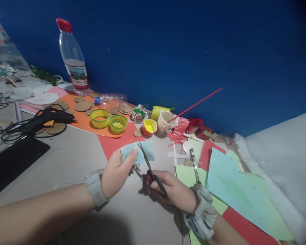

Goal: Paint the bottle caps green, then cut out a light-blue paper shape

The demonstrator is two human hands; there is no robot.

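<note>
My left hand pinches a small light-blue piece of paper just above the grey table, thumb on top. My right hand is closed round the black handles of a pair of scissors. The blades point up and away and lie across the blue paper. A white watch sits on my left wrist and a grey scrunchie on my right wrist.
Coloured paper sheets and a pen lie to the right. Behind stand paint-filled caps, a paper cup with a red stick, a water bottle, cardboard discs and a black glue gun. A dark tablet lies at left.
</note>
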